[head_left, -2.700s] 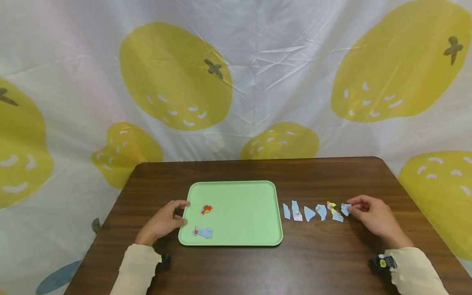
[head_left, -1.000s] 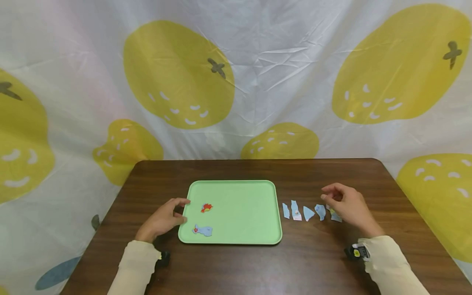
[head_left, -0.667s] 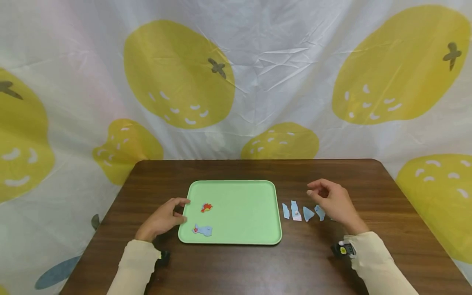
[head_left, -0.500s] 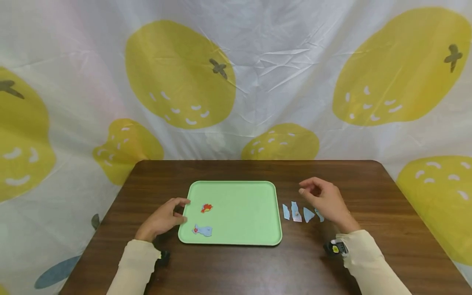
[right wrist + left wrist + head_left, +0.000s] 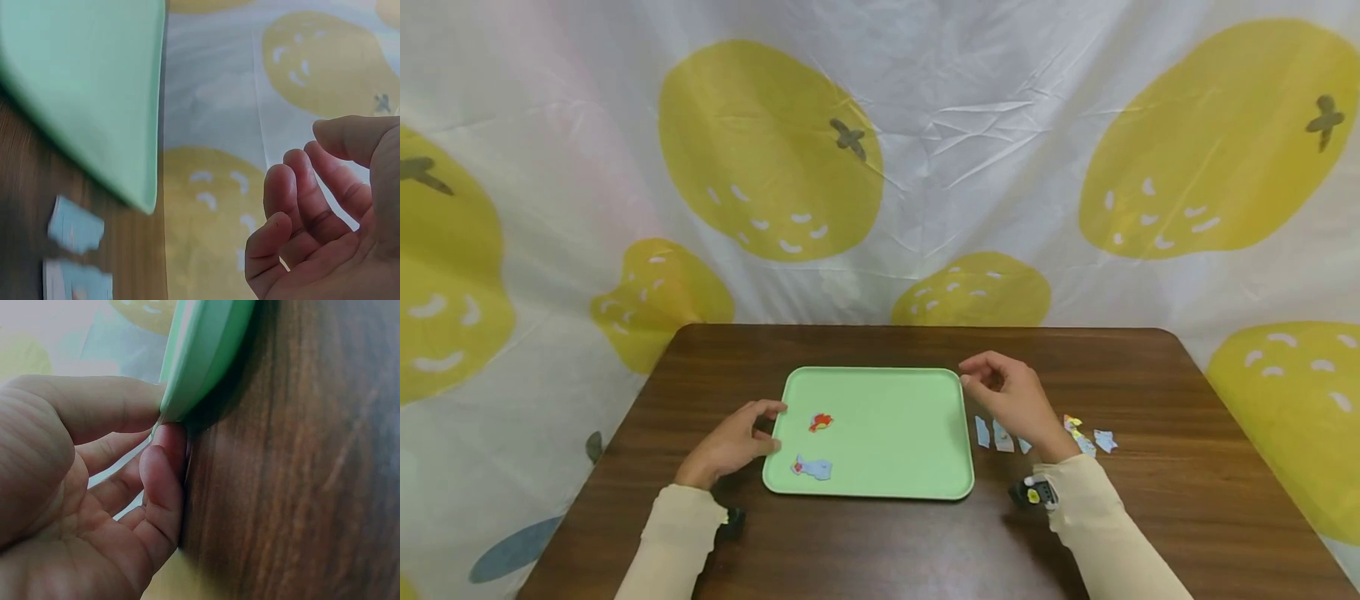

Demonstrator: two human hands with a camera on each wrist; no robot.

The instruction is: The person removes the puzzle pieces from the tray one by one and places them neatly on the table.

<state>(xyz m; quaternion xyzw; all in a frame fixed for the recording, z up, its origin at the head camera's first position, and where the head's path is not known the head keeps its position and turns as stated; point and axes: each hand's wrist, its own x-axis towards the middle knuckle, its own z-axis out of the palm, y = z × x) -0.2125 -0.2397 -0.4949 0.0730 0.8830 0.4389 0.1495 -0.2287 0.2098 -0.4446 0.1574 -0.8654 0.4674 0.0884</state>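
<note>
A light green tray (image 5: 895, 433) lies on the table, bearing a red-and-yellow paper piece (image 5: 822, 422) and a pale blue paper piece (image 5: 812, 468). My left hand (image 5: 730, 446) pinches the tray's left rim, thumb and fingers around the edge in the left wrist view. Over the tray's far right corner hovers my right hand (image 5: 1011, 400), fingers loosely bent; the right wrist view shows nothing between them. Torn-looking blue pieces (image 5: 982, 432) lie in a row beside the tray, partly hidden by that hand. A yellow-and-blue piece (image 5: 1078, 433) and a small blue one (image 5: 1105, 440) end the row.
The brown wooden table (image 5: 880, 550) reaches back to a white cloth (image 5: 917, 192) printed with big yellow fruit. A dark device (image 5: 1033, 493) is strapped at my right wrist, another (image 5: 730, 523) at my left.
My right hand has let go of the small blue piece at the row's right end and travelled left above the row to the tray's corner. The left hand stays at the rim.
</note>
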